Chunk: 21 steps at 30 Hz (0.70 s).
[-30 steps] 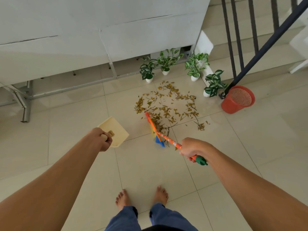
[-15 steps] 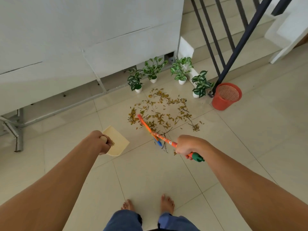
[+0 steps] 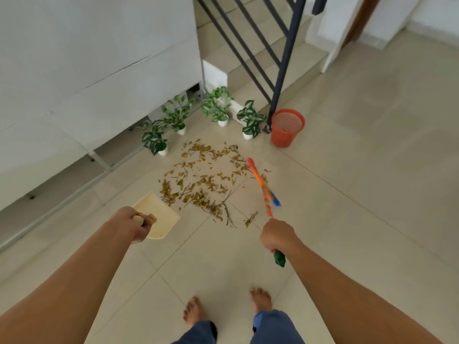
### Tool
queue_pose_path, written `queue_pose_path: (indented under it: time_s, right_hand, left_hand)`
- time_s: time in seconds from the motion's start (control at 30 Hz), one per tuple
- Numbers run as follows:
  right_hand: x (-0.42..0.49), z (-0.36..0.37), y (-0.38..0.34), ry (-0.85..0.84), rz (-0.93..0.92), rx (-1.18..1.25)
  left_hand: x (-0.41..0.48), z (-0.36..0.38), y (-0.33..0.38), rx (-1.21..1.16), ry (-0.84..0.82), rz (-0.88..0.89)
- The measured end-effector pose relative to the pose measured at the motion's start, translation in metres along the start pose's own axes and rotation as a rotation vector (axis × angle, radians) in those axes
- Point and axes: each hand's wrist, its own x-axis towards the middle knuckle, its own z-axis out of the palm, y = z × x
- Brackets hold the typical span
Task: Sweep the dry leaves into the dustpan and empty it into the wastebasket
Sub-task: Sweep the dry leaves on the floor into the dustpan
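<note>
Both arms reach forward and down. The left hand is fisted around a handle; the right hand grips a stick.

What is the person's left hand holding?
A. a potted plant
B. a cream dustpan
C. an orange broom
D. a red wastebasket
B: the left hand grips the handle of the cream dustpan beside the dry leaves, while the right hand holds the broom.

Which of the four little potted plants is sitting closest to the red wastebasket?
The rightmost potted plant, in a white pot just left of the red wastebasket at the foot of the dark railing post. The other three stand farther left, along the wall.
</note>
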Motion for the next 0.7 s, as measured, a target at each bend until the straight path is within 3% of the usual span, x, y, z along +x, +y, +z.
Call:
queue_pose_path:
  time_s: [0.07, 0.2, 0.27, 0.4, 0.7]
  right_hand:
    - [0.001, 0.015, -0.005, -0.044, 0.059, 0.162]
    - [0.002, 0.048, -0.018, -0.113, 0.250, 0.887]
    - [-0.002, 0.061, -0.033, -0.156, 0.277, 1.022]
    - [-0.009, 0.074, -0.058, -0.165, 0.225, 1.062]
    - [-0.045, 0.036, -0.080, -0.059, 0.194, 0.793]
  left_hand:
    - [0.007, -0.003, 0.008, 0.046, -0.011, 0.003]
    - [0.015, -0.011, 0.022, 0.122, -0.033, 0.021]
    - [0.017, -0.015, 0.026, 0.153, -0.048, 0.034]
    - [0.022, -0.020, 0.033, 0.187, -0.036, 0.053]
    - [0.024, -0.028, 0.046, 0.223, -0.067, 0.045]
